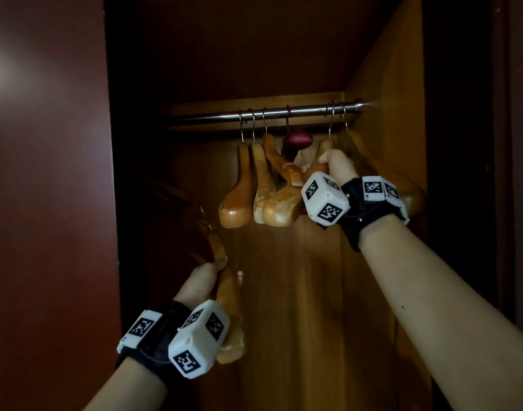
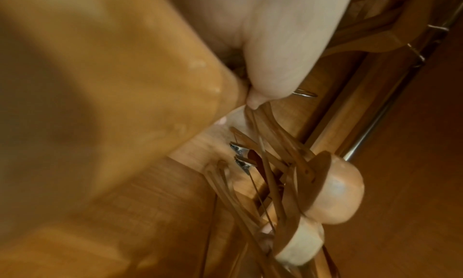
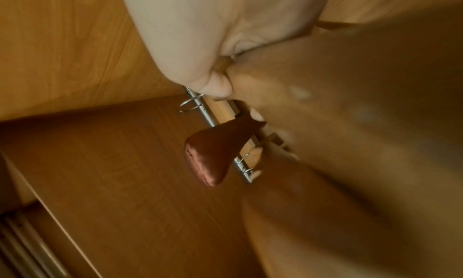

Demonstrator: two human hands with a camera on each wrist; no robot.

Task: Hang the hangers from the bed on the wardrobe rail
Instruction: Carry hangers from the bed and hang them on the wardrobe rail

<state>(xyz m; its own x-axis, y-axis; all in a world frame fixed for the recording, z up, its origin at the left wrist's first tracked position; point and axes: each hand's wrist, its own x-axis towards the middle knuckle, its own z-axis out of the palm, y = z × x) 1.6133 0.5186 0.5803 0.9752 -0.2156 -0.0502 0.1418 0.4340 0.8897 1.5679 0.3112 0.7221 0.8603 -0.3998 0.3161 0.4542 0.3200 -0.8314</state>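
A chrome wardrobe rail (image 1: 263, 114) runs across the open wardrobe, and several wooden hangers (image 1: 254, 185) hang on it by metal hooks. A padded maroon satin hanger (image 1: 296, 142) hangs among them and shows in the right wrist view too (image 3: 213, 153). My right hand (image 1: 334, 166) grips the shoulder of a wooden hanger (image 1: 322, 149) whose hook is over the rail at the right end. Lower left, my left hand (image 1: 208, 277) holds another wooden hanger (image 1: 229, 321) below the rail; that hanger fills the left wrist view (image 2: 100, 74). Its hook is hidden in the dark.
The wardrobe's right inner wall (image 1: 385, 114) stands close to my right hand, with one more hanger against it. A dark red door panel (image 1: 46, 173) borders the opening on the left. The rail's left stretch (image 1: 195, 118) carries no hooks.
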